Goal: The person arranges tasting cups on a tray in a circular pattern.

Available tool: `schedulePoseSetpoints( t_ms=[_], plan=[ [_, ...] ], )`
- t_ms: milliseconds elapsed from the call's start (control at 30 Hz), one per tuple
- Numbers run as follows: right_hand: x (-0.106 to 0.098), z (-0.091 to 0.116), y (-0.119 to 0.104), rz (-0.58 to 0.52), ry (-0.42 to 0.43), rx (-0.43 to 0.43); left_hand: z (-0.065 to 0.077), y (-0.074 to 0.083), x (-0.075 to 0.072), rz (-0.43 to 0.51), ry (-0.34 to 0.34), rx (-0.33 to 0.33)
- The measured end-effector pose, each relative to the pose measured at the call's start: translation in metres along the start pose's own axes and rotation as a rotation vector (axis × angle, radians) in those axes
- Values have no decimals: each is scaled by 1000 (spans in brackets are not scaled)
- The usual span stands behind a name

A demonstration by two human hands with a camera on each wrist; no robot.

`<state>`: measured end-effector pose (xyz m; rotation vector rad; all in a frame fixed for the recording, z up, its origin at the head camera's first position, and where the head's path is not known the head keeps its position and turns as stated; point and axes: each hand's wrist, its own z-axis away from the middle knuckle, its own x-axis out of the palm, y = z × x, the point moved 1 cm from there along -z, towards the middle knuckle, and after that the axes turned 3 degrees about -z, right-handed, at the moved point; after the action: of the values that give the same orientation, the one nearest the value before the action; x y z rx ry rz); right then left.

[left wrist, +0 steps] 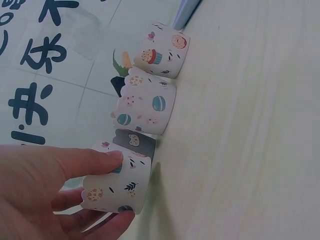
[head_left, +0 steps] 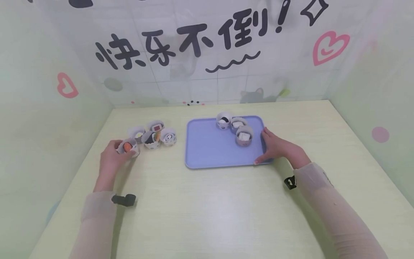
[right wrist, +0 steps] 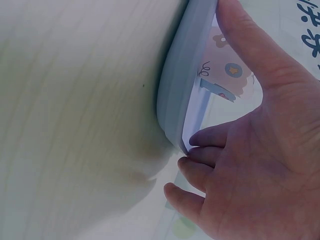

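My left hand [head_left: 111, 156] grips a patterned paper baking cup [left wrist: 117, 187] between thumb and fingers; an orange piece, perhaps toy sushi, sits inside. Close beside it stand several more cups, among them one with a dark and orange-green piece [head_left: 152, 140], one with a white round piece [head_left: 169, 137] and one with a dark red piece [head_left: 156, 126]. On the right, my right hand [head_left: 276, 145] rests spread along the right edge of a blue tray [head_left: 207, 158], thumb at the near corner. Three cups stand on this tray, the nearest a brownish cup [head_left: 244, 137] holding a white piece.
The pale wooden table [head_left: 207, 208] stretches out around the tray and cups. Translucent walls [head_left: 216, 86] with printed characters and hearts stand behind and at both sides. Dark wrist devices [head_left: 124, 200] are on both sleeves.
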<state>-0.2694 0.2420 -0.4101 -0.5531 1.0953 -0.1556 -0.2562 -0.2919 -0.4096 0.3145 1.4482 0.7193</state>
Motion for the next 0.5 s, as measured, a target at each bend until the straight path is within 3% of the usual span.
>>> schedulePoseSetpoints(
  t_ms=[500],
  plan=[
    [1,-1,1,-5,2,2,14,19,-12,-27,38,123]
  ],
)
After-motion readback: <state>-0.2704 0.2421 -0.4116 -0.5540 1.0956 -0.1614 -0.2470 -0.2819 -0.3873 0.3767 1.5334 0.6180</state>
